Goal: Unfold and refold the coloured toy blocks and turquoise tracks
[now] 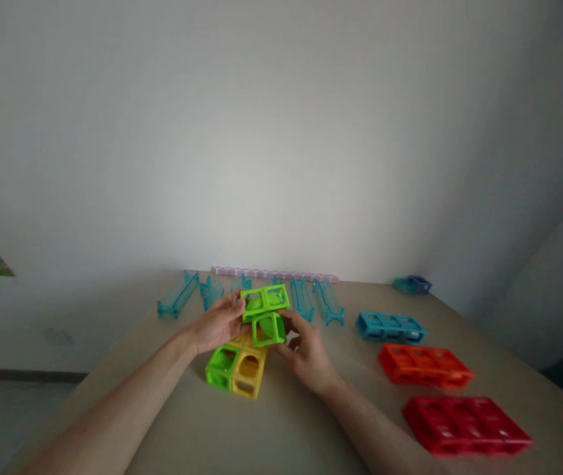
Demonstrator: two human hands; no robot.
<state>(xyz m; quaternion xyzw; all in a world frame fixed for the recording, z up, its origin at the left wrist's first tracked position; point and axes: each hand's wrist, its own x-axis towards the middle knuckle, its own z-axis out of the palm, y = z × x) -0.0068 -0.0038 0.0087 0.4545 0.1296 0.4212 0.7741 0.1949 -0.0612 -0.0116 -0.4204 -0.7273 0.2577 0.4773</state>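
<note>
My left hand [219, 324] grips a pair of joined green hollow cubes [264, 300] by their left end, lifted above the table. In my right hand [305, 349], a single green hollow cube [268, 329] is held between thumb and fingers, just below and in front of the pair. The two green pieces are very close; whether they touch I cannot tell. Under them on the table lie yellow hollow cubes [249, 366] side by side with another green cube [222, 366]. My hands and the held pieces hide the rear part of this group.
On the right of the table [182, 435] are a row of blue cubes [391, 328], an orange row [424, 365] and a red row [466, 425]. Several clear blue troughs [328, 302] and a long patterned strip [276, 274] lie along the wall. A dark blue piece [418, 285] sits at the far corner.
</note>
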